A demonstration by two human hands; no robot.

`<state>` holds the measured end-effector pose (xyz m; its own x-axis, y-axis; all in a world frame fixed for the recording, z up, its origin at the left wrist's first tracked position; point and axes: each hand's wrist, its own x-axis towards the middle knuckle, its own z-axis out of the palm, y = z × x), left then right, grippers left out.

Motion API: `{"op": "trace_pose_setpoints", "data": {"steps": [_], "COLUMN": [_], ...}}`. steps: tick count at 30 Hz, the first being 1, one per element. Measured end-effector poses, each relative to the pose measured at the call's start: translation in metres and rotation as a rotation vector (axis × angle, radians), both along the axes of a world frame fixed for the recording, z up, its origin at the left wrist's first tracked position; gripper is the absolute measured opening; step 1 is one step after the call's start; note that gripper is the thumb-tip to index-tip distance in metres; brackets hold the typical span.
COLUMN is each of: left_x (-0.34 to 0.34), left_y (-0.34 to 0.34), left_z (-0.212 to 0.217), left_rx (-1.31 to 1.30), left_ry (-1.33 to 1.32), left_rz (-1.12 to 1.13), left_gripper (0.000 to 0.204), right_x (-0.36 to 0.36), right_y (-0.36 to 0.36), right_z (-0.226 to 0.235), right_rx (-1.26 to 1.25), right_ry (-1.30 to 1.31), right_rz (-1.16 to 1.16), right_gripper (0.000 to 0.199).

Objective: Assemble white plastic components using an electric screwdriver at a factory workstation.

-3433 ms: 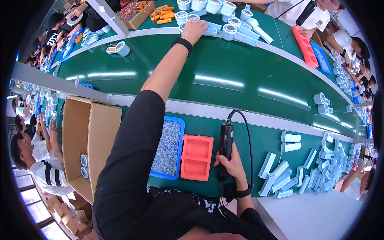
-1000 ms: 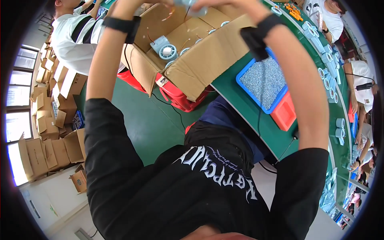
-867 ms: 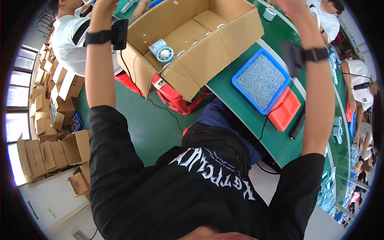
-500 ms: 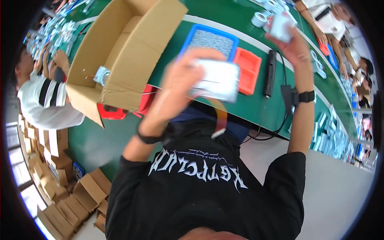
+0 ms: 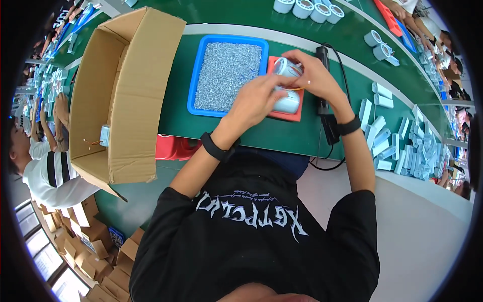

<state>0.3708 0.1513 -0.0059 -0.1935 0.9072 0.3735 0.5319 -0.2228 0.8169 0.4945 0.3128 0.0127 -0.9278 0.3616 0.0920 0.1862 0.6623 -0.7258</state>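
Observation:
Two pale-blue cylindrical housings lie in an orange-red tray, the far housing and the near housing. Over the tray both hands meet. My left hand reaches in from the left, fingers pinched at a thin orange-yellow wire between the housings. From the right, my right hand curls its fingers over the far housing, fingertips close to those of the left. The overlapping fingers partly hide the wire and its ends.
A blue tray of small metal pieces stands left of the orange-red one. Further left is a big open carton with one pale-blue part inside. A black corded tool lies on the right, before piled pale-blue parts. A co-worker sits left.
Both hands came down and together over the orange-red tray, which was bare. The pale-blue parts they carried now lie in it. The view has shifted too.

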Motion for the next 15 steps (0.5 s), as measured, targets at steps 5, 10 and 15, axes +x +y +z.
{"op": "trace_pose_setpoints", "data": {"steps": [5,10,15], "left_x": [-0.012,-0.005,0.002], "left_y": [-0.007,-0.011,-0.018], "left_z": [-0.017,-0.029,-0.04], "left_rx": [0.087,0.22,0.101], "left_ry": [0.031,-0.015,-0.058], "left_rz": [-0.253,-0.17,-0.023], "left_gripper": [0.039,0.055,0.058], "right_x": [0.003,-0.009,-0.033], "right_y": [-0.012,-0.002,0.015], "right_z": [0.004,0.023,0.106], "right_rx": [0.326,0.126,0.083], "right_ry": [-0.08,-0.323,-0.62], "right_rz": [-0.018,0.051,0.158], "right_gripper": [0.05,0.062,0.077]}}
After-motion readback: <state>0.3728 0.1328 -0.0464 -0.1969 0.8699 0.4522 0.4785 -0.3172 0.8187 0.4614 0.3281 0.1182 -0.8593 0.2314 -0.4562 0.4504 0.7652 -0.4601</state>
